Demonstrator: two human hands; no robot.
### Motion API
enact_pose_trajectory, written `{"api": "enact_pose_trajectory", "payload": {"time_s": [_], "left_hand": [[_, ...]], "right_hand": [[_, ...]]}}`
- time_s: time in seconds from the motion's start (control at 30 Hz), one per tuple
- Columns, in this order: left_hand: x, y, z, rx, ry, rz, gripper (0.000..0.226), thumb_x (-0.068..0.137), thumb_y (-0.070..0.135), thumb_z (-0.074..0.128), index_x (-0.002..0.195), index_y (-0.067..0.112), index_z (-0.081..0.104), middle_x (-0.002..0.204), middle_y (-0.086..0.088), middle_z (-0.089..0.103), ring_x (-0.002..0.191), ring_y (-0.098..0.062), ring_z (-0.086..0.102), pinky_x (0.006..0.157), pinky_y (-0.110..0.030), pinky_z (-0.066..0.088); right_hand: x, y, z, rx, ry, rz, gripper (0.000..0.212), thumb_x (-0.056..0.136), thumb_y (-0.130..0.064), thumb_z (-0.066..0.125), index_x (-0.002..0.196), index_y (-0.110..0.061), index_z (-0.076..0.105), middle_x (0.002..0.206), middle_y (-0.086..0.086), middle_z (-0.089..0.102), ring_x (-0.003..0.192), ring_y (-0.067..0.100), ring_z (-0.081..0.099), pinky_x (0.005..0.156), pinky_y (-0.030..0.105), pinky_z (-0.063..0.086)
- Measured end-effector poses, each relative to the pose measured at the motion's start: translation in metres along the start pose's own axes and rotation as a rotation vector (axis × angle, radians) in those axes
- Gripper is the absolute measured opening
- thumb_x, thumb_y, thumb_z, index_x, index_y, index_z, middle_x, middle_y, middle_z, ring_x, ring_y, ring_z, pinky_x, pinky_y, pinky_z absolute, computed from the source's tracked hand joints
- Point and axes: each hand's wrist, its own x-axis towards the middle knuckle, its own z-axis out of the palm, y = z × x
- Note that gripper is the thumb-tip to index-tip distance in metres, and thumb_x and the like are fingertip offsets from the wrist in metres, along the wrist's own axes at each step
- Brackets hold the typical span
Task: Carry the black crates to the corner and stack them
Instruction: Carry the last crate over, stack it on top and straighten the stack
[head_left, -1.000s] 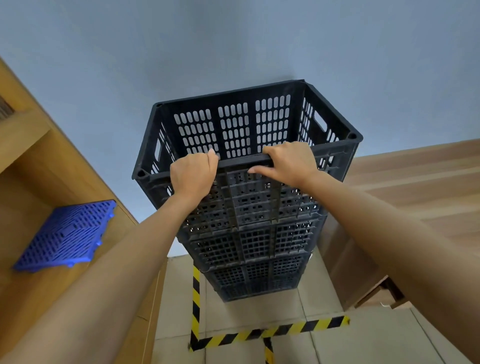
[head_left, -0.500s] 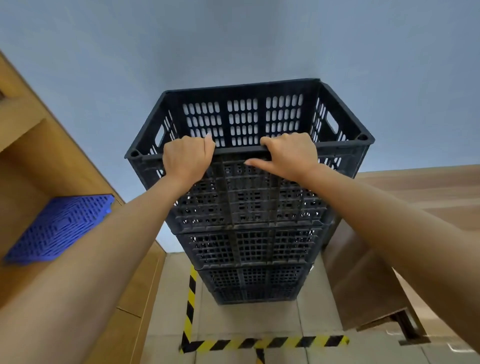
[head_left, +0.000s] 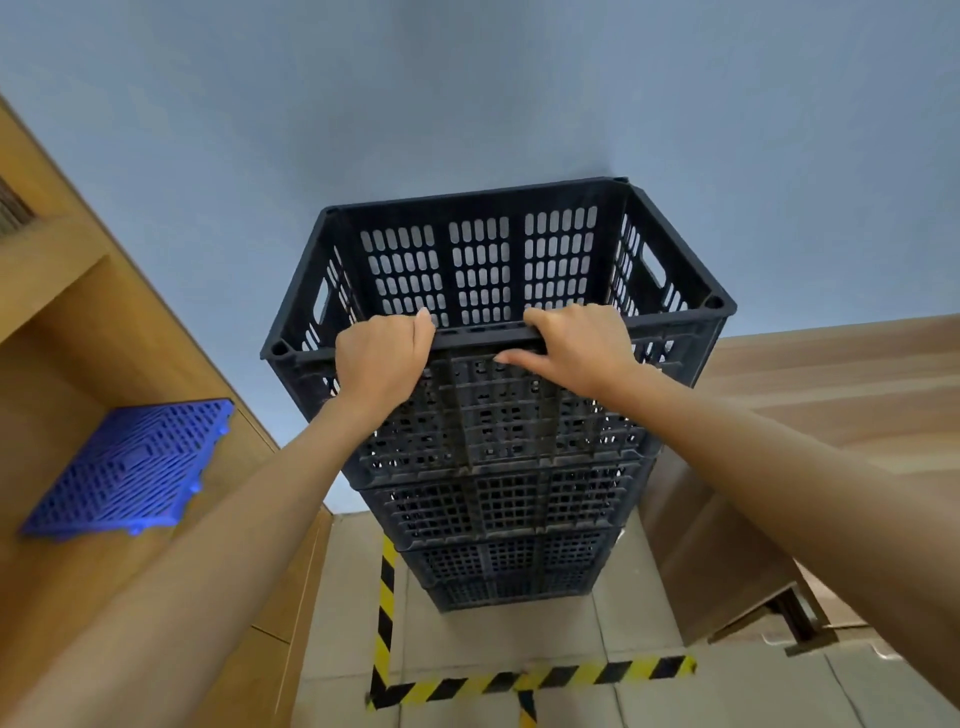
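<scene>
**Top crate settling onto the corner stack**

Since a second ago the top crate (head_left: 498, 291) has levelled out and sits lower against the wall, and the tower beneath it now shows more squarely; both hands have kept their places on the near rim. The left hand (head_left: 382, 358) is curled into a fist over that rim, fingers hidden on the inner side, while the right hand (head_left: 576, 348) hooks over it with the thumb pressed flat on the outer face — both clamped on the crate, set a little apart around the rim's middle. Gripping the near edge only, arms stretched up and forward, looks like the way to steer a crate that stands too high to reach by its side handle slots.

Below, the stack of black crates (head_left: 504, 519) rises from the tiled floor (head_left: 467, 639), inside the black-and-yellow floor tape (head_left: 530, 680) that marks out the corner by the blue-grey wall (head_left: 467, 104). Whether the top crate is fully seated in the one beneath cannot be told; its lower edge seems nested, so the likely step in hand is the final squaring before letting go. A tall tower could sway if pushed off-centre.

Well to the left a blue plastic grid panel (head_left: 130, 467) leans in the wooden shelving (head_left: 78, 322) — no part of this job.
</scene>
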Motion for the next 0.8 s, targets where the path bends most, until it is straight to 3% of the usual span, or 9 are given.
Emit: {"api": "enact_pose_trajectory", "payload": {"time_s": [0.07, 0.23, 0.4, 0.57, 0.8], "left_hand": [[-0.013, 0.002, -0.006, -0.048, 0.015, 0.006, 0.059, 0.102, 0.032, 0.032, 0.046, 0.014, 0.041, 0.042, -0.002, 0.044, 0.04, -0.022, 0.046, 0.043, -0.028, 0.035], [-0.043, 0.006, -0.017, -0.055, 0.076, 0.04, 0.057, 0.1, 0.033, 0.035, 0.046, 0.016, 0.041, 0.04, 0.001, 0.04, 0.037, -0.019, 0.04, 0.038, -0.023, 0.026], [-0.055, 0.005, -0.026, -0.084, 0.103, 0.111, 0.049, 0.1, 0.029, 0.042, 0.053, 0.017, 0.045, 0.047, 0.005, 0.04, 0.043, -0.018, 0.042, 0.044, -0.025, 0.019], [-0.057, 0.003, -0.026, -0.055, 0.134, 0.14, 0.046, 0.097, 0.026, 0.047, 0.051, 0.021, 0.039, 0.045, 0.006, 0.038, 0.041, -0.013, 0.034, 0.041, -0.02, 0.01], [-0.016, -0.007, -0.015, -0.113, 0.004, 0.11, 0.049, 0.101, 0.034, 0.032, 0.055, 0.02, 0.041, 0.05, 0.004, 0.043, 0.048, -0.018, 0.047, 0.049, -0.032, 0.043]], "right_hand": [[-0.014, -0.005, -0.005, 0.003, 0.0, 0.007, 0.057, 0.083, -0.079, 0.035, 0.08, -0.024, 0.048, 0.058, -0.008, 0.054, 0.05, 0.014, 0.053, 0.047, 0.026, 0.041], [-0.041, -0.018, -0.014, -0.012, 0.026, 0.019, 0.056, 0.083, -0.079, 0.035, 0.074, -0.024, 0.045, 0.054, -0.008, 0.051, 0.047, 0.012, 0.051, 0.04, 0.023, 0.034], [-0.049, -0.025, -0.017, -0.039, 0.037, 0.056, 0.061, 0.081, -0.084, 0.03, 0.073, -0.025, 0.046, 0.054, -0.008, 0.053, 0.048, 0.011, 0.053, 0.042, 0.025, 0.042], [-0.053, -0.027, -0.018, -0.039, 0.055, 0.068, 0.06, 0.08, -0.082, 0.035, 0.068, -0.025, 0.044, 0.048, -0.009, 0.045, 0.042, 0.009, 0.046, 0.039, 0.022, 0.037], [-0.01, -0.012, -0.005, -0.02, -0.026, 0.116, 0.063, 0.077, -0.086, 0.033, 0.073, -0.024, 0.049, 0.056, -0.009, 0.055, 0.052, 0.011, 0.056, 0.052, 0.027, 0.051]]}}
